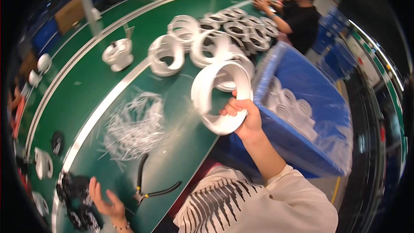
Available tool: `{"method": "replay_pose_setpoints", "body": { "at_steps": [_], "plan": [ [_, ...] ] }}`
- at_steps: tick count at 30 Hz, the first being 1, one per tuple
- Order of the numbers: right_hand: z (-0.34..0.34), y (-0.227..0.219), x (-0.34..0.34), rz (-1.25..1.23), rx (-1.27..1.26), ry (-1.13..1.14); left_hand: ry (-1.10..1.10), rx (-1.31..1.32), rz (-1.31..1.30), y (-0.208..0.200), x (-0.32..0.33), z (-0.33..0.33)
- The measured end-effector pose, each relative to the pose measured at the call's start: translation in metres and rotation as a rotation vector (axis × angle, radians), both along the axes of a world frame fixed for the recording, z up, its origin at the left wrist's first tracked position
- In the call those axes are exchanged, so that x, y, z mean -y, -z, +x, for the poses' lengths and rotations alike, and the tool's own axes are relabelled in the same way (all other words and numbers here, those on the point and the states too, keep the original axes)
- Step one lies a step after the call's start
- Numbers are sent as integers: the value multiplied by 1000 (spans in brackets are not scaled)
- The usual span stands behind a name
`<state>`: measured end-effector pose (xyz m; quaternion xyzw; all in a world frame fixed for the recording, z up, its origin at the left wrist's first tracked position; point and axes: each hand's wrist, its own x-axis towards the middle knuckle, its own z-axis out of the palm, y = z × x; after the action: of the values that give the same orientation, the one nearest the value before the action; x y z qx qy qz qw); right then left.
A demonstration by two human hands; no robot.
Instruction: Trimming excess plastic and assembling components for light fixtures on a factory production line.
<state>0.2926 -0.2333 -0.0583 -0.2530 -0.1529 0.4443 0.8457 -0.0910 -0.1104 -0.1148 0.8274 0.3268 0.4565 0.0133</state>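
A white plastic ring-shaped housing (206, 87) is raised above the table's front edge, its round opening tilted toward me. My right hand (246, 114) grips its lower right wall, fingers curled through the opening. At the lower left, my left hand (108, 205) is held with fingers apart and nothing in it. Black ring-like parts (79, 194) lie just left of that hand. Beside it on the right rests a pair of pliers (139, 196) with black handles spread. A loose heap of thin clear plastic strips (136, 125) lies beyond the pliers.
More white housings (166, 56) and several rings with dark insides (237, 28) crowd the far table. A lined blue bin (302, 146) with white parts stands at right. Another white part (117, 54) sits across the metal strip. A person in black (302, 17) works at far right.
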Motion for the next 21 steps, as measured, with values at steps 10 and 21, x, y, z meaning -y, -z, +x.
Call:
{"method": "replay_pose_setpoints", "body": {
  "at_steps": [10,21],
  "plan": [
    [29,75,-102,-192,-269,167,-73,-26,-50,-7,-1,2],
    [29,57,-45,-170,64,47,-27,-128,100,-50,-42,15]
  ]
}}
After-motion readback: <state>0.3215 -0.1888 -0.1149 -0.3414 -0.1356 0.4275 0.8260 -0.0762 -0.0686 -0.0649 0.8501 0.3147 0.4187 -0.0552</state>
